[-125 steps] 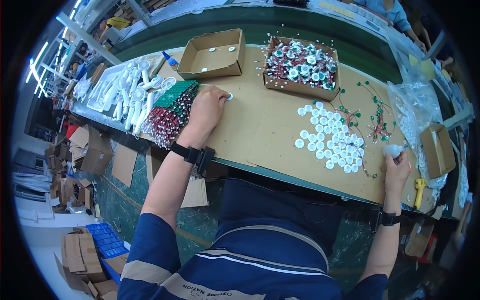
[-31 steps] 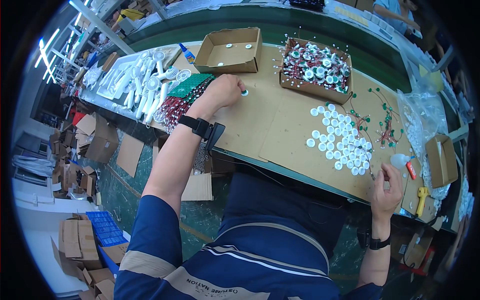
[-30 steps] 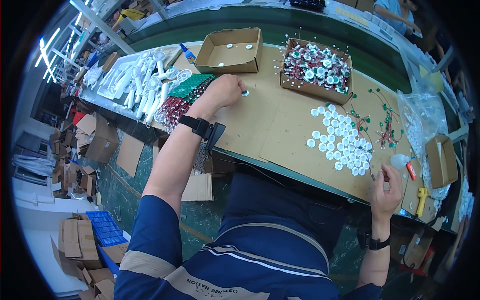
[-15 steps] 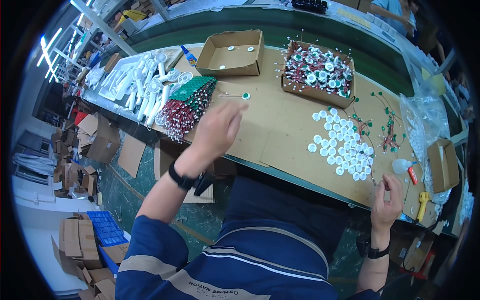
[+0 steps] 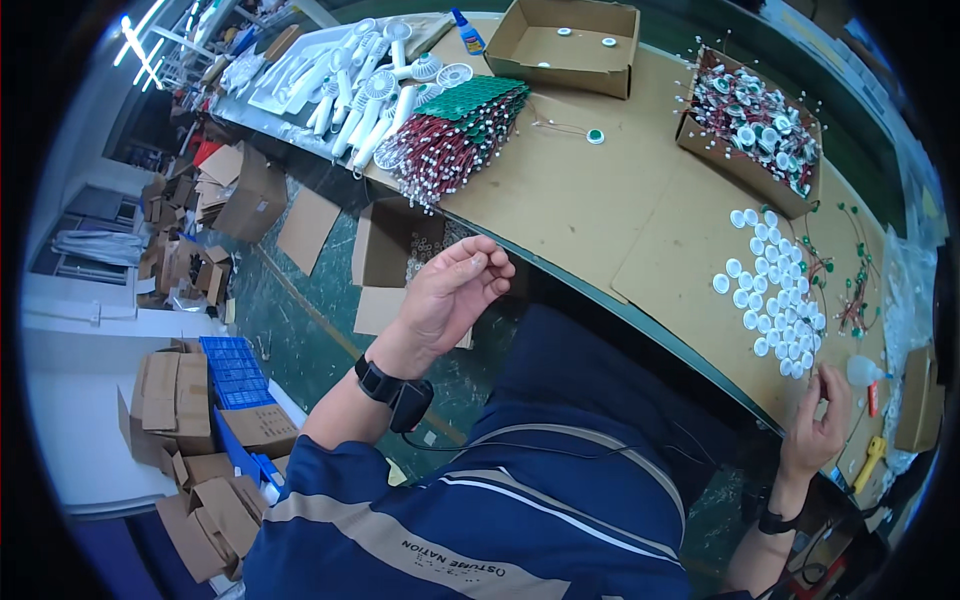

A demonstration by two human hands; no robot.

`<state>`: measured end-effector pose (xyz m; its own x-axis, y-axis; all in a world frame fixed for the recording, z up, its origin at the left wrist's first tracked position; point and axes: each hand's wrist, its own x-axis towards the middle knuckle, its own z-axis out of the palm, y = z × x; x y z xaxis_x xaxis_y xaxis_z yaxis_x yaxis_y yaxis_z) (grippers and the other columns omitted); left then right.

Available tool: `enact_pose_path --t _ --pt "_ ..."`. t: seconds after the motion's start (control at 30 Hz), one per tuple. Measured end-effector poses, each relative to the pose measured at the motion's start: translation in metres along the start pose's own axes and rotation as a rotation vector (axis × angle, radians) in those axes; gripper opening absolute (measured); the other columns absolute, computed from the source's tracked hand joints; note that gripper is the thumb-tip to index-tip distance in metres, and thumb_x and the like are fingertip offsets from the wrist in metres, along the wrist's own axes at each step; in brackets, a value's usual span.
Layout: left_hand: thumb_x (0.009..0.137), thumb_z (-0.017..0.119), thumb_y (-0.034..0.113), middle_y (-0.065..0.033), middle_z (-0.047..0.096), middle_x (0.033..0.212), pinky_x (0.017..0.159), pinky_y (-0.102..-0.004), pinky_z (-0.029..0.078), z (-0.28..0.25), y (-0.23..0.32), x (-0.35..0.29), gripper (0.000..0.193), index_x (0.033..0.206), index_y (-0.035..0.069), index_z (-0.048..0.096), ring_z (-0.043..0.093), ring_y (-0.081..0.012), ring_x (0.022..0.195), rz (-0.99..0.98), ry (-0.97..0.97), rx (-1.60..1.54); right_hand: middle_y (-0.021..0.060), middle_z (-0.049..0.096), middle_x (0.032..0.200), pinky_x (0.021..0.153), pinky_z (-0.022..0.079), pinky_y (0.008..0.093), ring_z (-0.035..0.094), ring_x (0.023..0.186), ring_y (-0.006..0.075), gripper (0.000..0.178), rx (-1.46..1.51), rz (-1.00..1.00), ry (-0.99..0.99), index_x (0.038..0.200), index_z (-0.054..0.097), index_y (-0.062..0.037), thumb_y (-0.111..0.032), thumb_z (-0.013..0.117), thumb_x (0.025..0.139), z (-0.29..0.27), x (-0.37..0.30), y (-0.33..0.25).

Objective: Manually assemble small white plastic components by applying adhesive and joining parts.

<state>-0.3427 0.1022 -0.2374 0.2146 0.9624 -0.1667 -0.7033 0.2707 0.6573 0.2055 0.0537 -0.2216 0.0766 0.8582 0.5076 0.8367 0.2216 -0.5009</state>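
Note:
My left hand (image 5: 455, 295) hovers off the table's front edge, palm partly turned up, its fingers curled in toward the thumb. Anything between those fingertips is too small to make out. At the right, my right hand (image 5: 815, 425) is at the near edge beside a cluster of white round caps (image 5: 775, 290), thumb and fingers drawn together. Whether a thin wire is in that pinch cannot be seen clearly. A single white-rimmed round piece with a green centre (image 5: 596, 136) lies on the brown tabletop (image 5: 640, 180), red wires trailing left from it.
Green boards with red wires (image 5: 460, 130) are stacked beside white handheld fans (image 5: 375, 90). Behind stand a blue glue bottle (image 5: 468, 35), a cardboard box (image 5: 560, 50) and a box of wired round pieces (image 5: 755, 130). A yellow tool (image 5: 870, 463) lies far right.
My left hand has drawn back from above the table, near the single wired piece, to off its front edge. The view has shifted, so the table sits further right. My right hand stays beside the caps.

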Motion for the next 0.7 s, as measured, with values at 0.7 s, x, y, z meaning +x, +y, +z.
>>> enact_pose_path --t 0.7 --pt "0.115 0.067 0.011 -0.0097 0.075 0.141 0.113 -0.0406 0.060 -0.052 -0.014 0.037 0.027 0.142 0.006 0.068 0.071 -0.0240 0.132 0.017 0.387 -0.161 0.0179 0.077 0.123 0.098 0.059 0.0374 0.075 0.112 0.0292 0.026 0.032 -0.048 0.002 0.130 0.077 0.0050 0.010 0.071 0.105 -0.005 0.008 -0.022"
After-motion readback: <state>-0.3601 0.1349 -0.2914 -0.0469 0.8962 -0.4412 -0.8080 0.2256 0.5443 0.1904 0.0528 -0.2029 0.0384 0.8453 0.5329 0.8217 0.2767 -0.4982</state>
